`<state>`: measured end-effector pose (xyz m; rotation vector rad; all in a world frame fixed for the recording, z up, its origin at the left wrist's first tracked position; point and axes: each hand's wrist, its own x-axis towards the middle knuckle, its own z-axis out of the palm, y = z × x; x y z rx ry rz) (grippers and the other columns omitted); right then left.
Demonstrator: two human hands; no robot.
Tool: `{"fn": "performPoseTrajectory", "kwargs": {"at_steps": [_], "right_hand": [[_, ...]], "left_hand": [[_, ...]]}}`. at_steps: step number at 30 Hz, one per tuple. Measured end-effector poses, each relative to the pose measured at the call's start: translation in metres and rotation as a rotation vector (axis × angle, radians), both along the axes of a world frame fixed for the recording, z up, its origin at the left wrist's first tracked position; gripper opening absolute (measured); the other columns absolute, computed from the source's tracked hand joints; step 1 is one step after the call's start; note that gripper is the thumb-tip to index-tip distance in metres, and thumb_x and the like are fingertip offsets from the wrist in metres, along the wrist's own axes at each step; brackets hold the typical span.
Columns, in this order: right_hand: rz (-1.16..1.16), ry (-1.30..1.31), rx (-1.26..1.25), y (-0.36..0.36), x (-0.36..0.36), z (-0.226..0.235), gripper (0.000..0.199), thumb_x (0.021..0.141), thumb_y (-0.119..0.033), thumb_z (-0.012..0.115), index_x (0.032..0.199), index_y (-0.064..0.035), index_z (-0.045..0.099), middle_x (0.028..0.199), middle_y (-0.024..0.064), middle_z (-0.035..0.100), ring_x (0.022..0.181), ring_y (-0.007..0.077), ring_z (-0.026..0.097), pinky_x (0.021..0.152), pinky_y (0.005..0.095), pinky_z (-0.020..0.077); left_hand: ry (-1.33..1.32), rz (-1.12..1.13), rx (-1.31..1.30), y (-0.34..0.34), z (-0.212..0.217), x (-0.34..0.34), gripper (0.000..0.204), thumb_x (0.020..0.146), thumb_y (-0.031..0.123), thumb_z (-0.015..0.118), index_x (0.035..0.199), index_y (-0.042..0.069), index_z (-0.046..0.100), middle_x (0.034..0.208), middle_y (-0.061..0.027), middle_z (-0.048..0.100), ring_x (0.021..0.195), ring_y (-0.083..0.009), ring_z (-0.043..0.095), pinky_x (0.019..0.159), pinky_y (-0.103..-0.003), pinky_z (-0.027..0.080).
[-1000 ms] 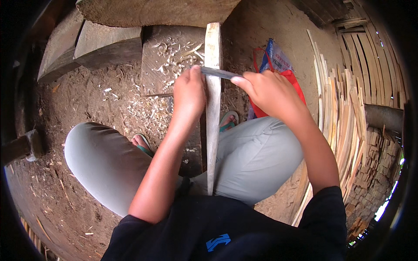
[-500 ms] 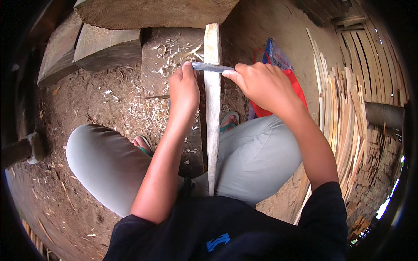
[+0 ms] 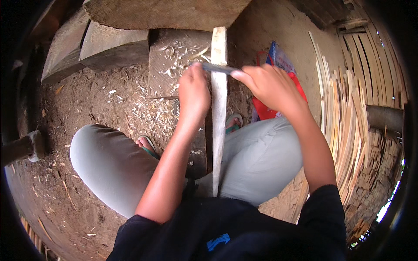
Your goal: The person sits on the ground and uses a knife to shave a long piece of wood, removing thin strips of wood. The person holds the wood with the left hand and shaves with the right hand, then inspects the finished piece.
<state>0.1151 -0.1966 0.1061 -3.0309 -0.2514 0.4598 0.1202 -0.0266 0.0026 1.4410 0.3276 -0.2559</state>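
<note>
A long pale wooden strip (image 3: 219, 108) runs from under the big log at the top down to my dark shirt, tapering towards me. Across its upper part lies a drawknife (image 3: 222, 69), a narrow grey metal blade. The left end of the blade is in my left hand (image 3: 194, 93), fingers closed with the thumb on top. On the other side my right hand (image 3: 272, 88) is wrapped round the right end, its thumb lying along the tool. Its handles are mostly hidden by my fingers. Slight motion blur softens the left hand.
Curled shavings (image 3: 154, 111) litter the earth floor and a dark board (image 3: 161, 80). A heavy log (image 3: 170, 15) overhangs the strip's far end. Thick timber blocks (image 3: 113, 48) stand left of it. A red bag (image 3: 265, 108) lies beyond my right knee, near long split sticks (image 3: 344, 117).
The whole view has shifted slightly, so most things sit further right. The blade looks darker and a little more slanted. Both hands keep their grip, at nearly the same place along the strip.
</note>
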Motion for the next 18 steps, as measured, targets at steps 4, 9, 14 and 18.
{"fn": "performPoseTrajectory", "kwargs": {"at_steps": [4,9,14,18], "right_hand": [[0.031,-0.094,0.047,0.005,0.008,-0.01,0.054,0.103,-0.048,0.046,0.08,-0.003,0.066,0.071,0.0226,0.062,0.072,0.044,0.062,0.066,0.0536,0.0455],[-0.091,-0.045,0.146,-0.016,0.001,-0.001,0.057,0.104,-0.049,0.046,0.078,0.0003,0.06,0.066,0.0234,0.054,0.065,0.0438,0.055,0.062,0.0497,0.0423],[-0.192,-0.039,0.274,-0.022,0.009,0.009,0.062,0.103,-0.054,0.044,0.08,0.0011,0.063,0.074,0.0258,0.062,0.077,0.0471,0.061,0.069,0.0508,0.0474],[-0.195,0.001,0.354,-0.019,0.011,0.01,0.059,0.104,-0.05,0.047,0.08,0.0034,0.055,0.066,0.0184,0.047,0.065,0.0309,0.045,0.062,0.0427,0.04]], "left_hand": [[0.025,0.045,-0.076,0.009,0.001,0.013,0.043,0.108,0.032,0.039,0.075,0.007,0.052,0.064,0.0,0.045,0.059,-0.0116,0.04,0.055,-0.033,0.033],[-0.055,0.02,-0.02,0.005,-0.004,-0.031,0.041,0.108,0.035,0.04,0.086,0.002,0.053,0.071,-0.0041,0.048,0.066,-0.0127,0.044,0.061,-0.033,0.037],[-0.257,0.072,0.251,-0.005,0.015,-0.084,0.033,0.099,0.019,0.061,0.118,-0.003,0.047,0.105,-0.0144,0.053,0.091,-0.0215,0.055,0.084,-0.038,0.048],[-0.072,-0.002,-0.086,-0.011,0.014,-0.091,0.045,0.101,0.022,0.06,0.133,-0.003,0.041,0.113,-0.0164,0.059,0.095,-0.0206,0.064,0.079,-0.033,0.053]]}}
